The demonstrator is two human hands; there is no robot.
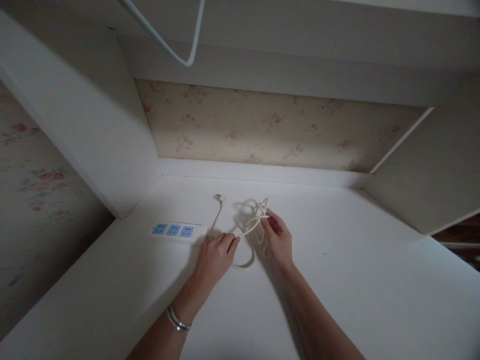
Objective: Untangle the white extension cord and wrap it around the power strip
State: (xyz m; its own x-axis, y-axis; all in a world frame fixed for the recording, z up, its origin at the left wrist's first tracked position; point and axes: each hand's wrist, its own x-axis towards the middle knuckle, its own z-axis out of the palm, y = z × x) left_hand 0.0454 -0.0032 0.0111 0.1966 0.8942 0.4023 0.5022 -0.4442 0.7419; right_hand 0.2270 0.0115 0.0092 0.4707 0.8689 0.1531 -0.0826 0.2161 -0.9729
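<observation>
A white power strip point(176, 231) with three blue sockets lies on the white desk point(356, 280). Its cream cord point(245, 262) runs right in tangled loops, and its plug point(219, 198) rests toward the back. My left hand point(214, 259), fingers curled, presses on the cord just right of the strip's end. My right hand point(278, 239) pinches a bundle of cord loops lifted slightly off the desk. A silver bracelet point(177, 319) sits on my left wrist.
The desk sits in a white alcove with side panels left point(93, 130) and right point(431, 185) and floral wallpaper point(270, 125) at the back. A white cable point(176, 52) hangs down from above. A shelf edge point(459, 245) shows at far right.
</observation>
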